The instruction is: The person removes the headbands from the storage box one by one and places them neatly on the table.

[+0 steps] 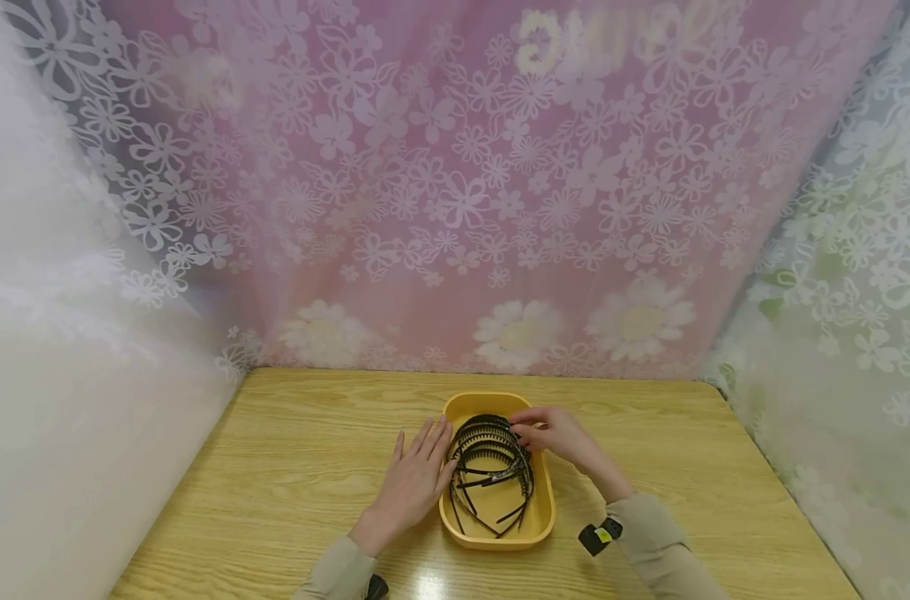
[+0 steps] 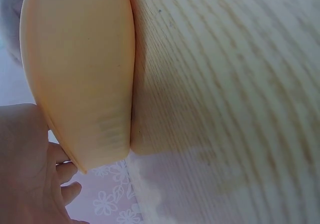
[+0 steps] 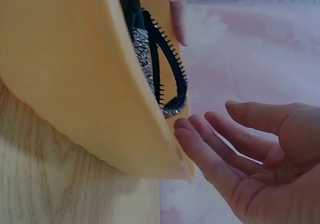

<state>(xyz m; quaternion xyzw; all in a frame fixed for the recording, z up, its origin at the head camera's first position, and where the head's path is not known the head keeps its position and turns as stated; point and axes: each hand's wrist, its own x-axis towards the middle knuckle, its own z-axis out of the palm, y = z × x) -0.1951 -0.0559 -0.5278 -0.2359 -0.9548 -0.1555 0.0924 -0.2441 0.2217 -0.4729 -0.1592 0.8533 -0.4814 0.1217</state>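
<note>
My left hand point(image 1: 412, 483) lies at the left side of the bin point(image 1: 497, 544), lower middle of the frame, fingers straight and pointing up the picture. It touches the rim and grips nothing; in the left wrist view the fingertips reach past the edge at lower left.

My right hand point(image 1: 563, 437) is over the bin's upper right corner. The right wrist view shows its fingers gently bent and the thumb well apart from them, with nothing between. The fingertips are just beside the rim and the end of a dark toothed band; I cannot tell whether they touch either.

The black hairbands point(image 1: 488, 444) lie inside the bin, overlapping, most of them bunched toward its upper half, with some tips pointing to the lower end. They tangle too much for me to count. One part, glittery silver point(image 3: 142, 49), shows near the top of the right wrist view.

The bin is yellow and stands on the wood-grain table point(image 1: 312, 458). A pink flowered curtain point(image 1: 462, 208) fills the upper frame. My sleeves point(image 1: 653, 529) are beige, and a black strap point(image 1: 601, 536) is at my right wrist.
</note>
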